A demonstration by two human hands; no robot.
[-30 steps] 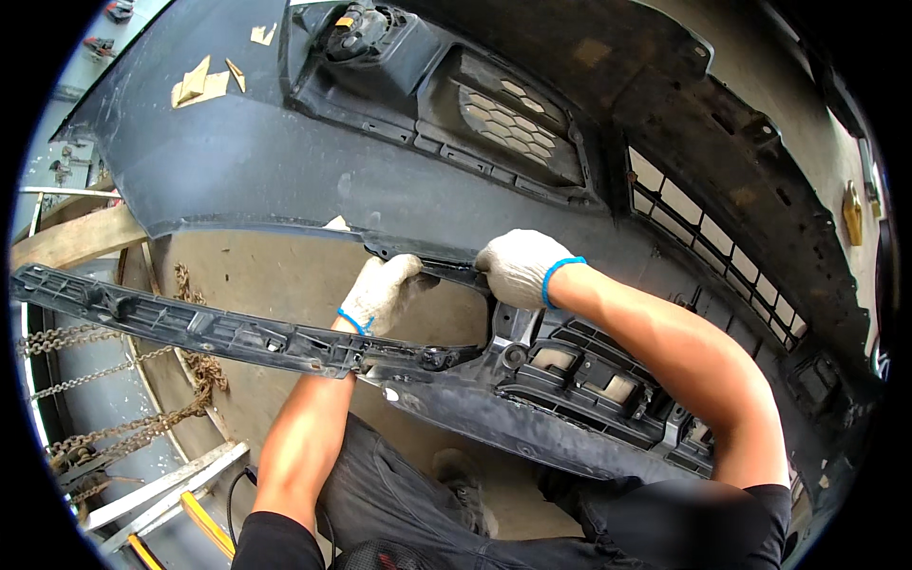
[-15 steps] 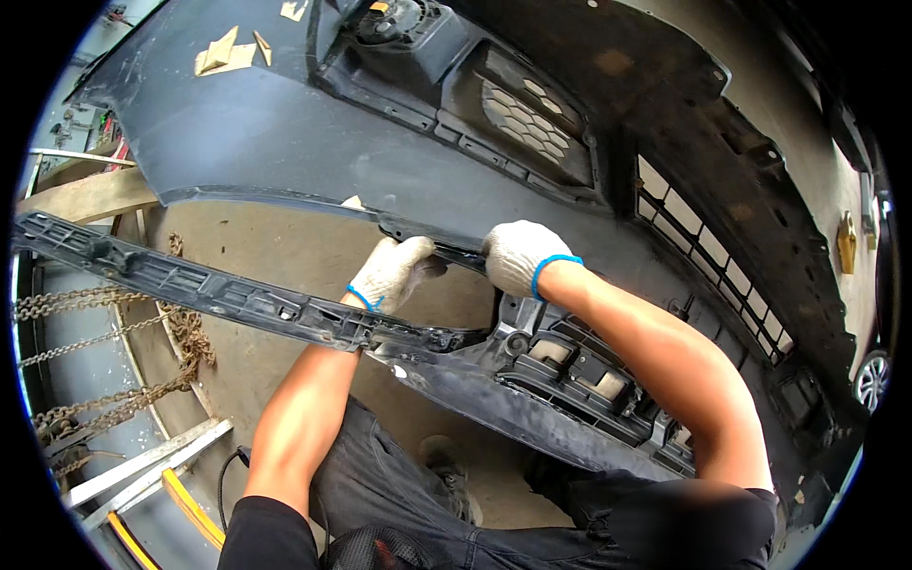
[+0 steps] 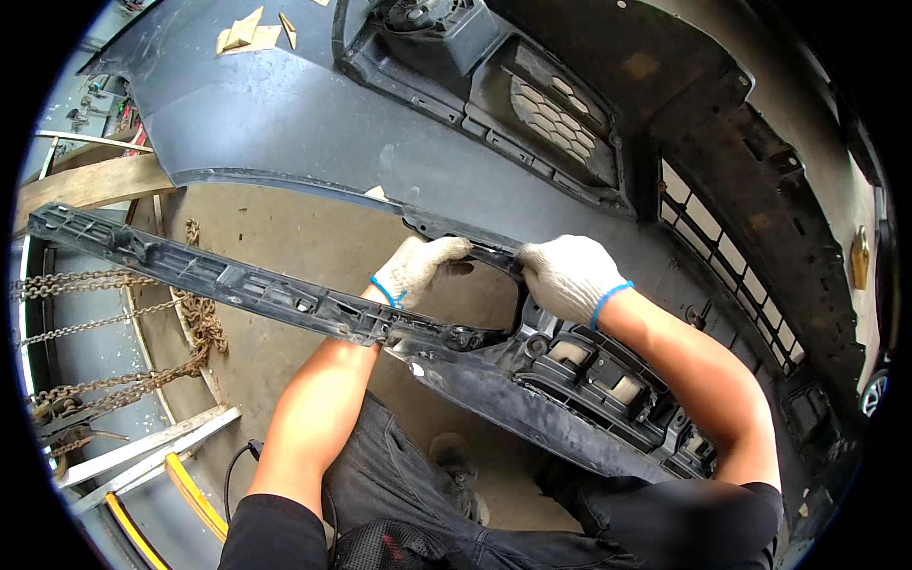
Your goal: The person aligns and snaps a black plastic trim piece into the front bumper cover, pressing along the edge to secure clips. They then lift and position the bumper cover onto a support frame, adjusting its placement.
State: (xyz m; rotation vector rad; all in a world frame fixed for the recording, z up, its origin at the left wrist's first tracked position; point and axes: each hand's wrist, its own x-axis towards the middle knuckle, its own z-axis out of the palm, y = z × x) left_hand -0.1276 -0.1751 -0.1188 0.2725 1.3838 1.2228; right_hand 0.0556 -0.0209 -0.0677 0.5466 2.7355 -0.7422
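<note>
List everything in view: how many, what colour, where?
Large panel: one, grey, top to right
Honeycomb vent: one, black, upper right
Slatted part: one, black, lower right
Ribbed strip: one, black, left of centre
Scraps: several, tan, on panel, upper left
Wooden beam: one, tan, left
Rails: several, white, left
Chains: several, brown, left
Curved strips: two, yellow, lower left
Small object: one, gold, far right
Wheel: one, grey, right edge
Floor: one, beige, beneath
Trousers: one pair, black, bottom
Left hand: one, white glove, centre
Right hand: one, white glove, beside it
Forearms: two, bare, lower half
</note>
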